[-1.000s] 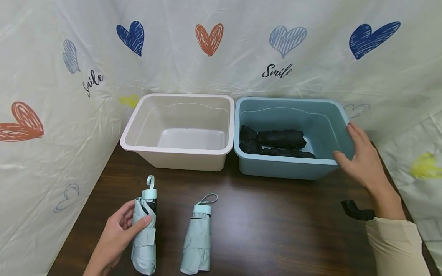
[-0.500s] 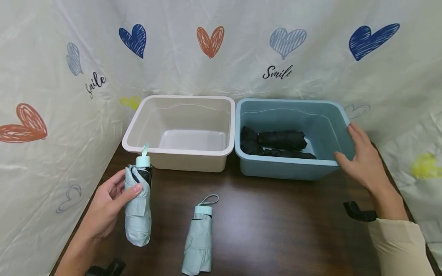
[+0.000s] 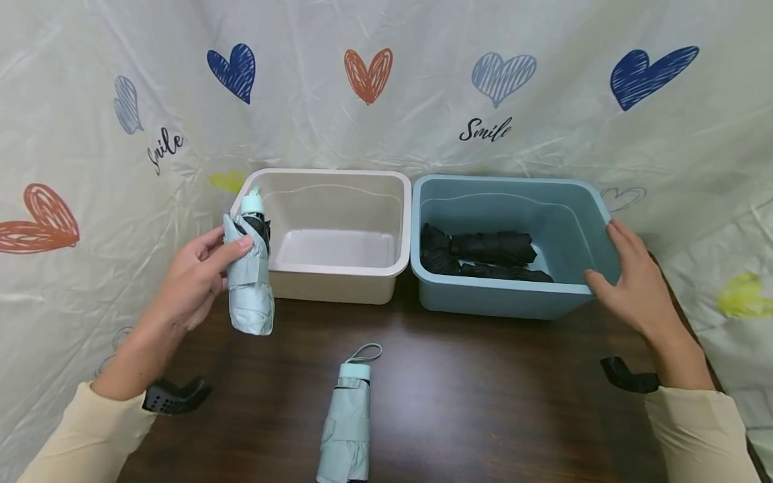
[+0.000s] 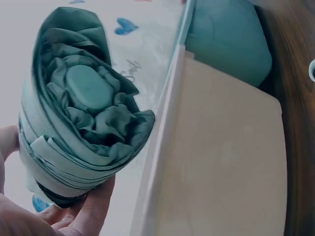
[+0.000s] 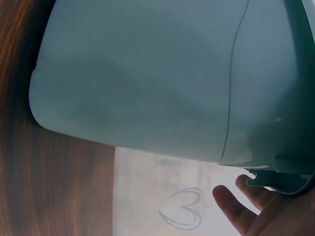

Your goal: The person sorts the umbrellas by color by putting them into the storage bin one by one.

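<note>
In the head view my left hand (image 3: pixel 196 282) grips a folded pale-blue umbrella (image 3: pixel 249 282), thumb across its front and handle end up. The umbrella is raised at the left front corner of the beige bin (image 3: pixel 329 272); its gathered fabric end (image 4: pixel 83 132) faces the left wrist camera. My right hand (image 3: pixel 637 285) holds the right front corner of the blue bin (image 3: pixel 507 298), thumb at the front rim and fingers at the side. Within that bin lie several black folded umbrellas (image 3: pixel 492 248). A second pale-blue umbrella (image 3: pixel 347 422) with a wrist loop lies on the table.
The two bins stand side by side on the dark wooden table (image 3: pixel 465 396), against a white cloth (image 3: pixel 423 127) printed with hearts. The beige bin's floor (image 3: pixel 338 248) shows bare. Each wrist wears a black camera mount (image 3: pixel 628 376).
My left hand has lifted the pale-blue umbrella off the table area and carried it forward to the beige bin's left front corner. The right hand stays on the blue bin.
</note>
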Demonstrator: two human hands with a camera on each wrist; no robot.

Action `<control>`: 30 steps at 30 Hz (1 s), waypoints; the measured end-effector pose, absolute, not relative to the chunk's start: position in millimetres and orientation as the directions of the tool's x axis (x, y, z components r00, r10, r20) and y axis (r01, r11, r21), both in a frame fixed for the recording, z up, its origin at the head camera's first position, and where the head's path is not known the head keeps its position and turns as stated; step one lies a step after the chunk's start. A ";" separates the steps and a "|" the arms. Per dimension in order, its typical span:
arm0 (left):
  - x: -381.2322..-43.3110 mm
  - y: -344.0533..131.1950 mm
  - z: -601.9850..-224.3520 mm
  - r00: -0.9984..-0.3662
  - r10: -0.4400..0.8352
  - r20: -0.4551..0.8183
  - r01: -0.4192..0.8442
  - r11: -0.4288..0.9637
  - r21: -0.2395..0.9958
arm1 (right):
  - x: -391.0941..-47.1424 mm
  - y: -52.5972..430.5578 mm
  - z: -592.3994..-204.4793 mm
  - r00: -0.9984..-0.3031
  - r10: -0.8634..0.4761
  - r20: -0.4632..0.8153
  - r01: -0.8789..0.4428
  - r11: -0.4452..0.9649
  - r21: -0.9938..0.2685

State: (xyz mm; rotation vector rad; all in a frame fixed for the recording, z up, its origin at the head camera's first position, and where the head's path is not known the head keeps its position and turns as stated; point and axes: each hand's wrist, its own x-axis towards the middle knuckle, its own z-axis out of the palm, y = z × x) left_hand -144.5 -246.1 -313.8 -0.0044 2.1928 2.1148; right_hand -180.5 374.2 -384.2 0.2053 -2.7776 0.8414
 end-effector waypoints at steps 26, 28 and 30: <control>-244.7 -236.4 -281.6 -0.996 -0.043 -0.084 -0.091 0.660 0.746 | -181.3 374.2 -381.4 -0.970 -0.085 0.227 -0.194 0.832 -0.520; -247.8 -234.3 -281.2 -0.996 -0.035 -0.081 -0.083 0.678 0.730 | -181.3 374.5 -381.6 -0.970 -0.085 0.227 -0.194 0.833 -0.518; -250.7 -232.0 -281.3 -0.997 -0.020 -0.073 -0.066 0.704 0.708 | -180.9 374.9 -382.0 -0.969 -0.084 0.232 -0.196 0.832 -0.519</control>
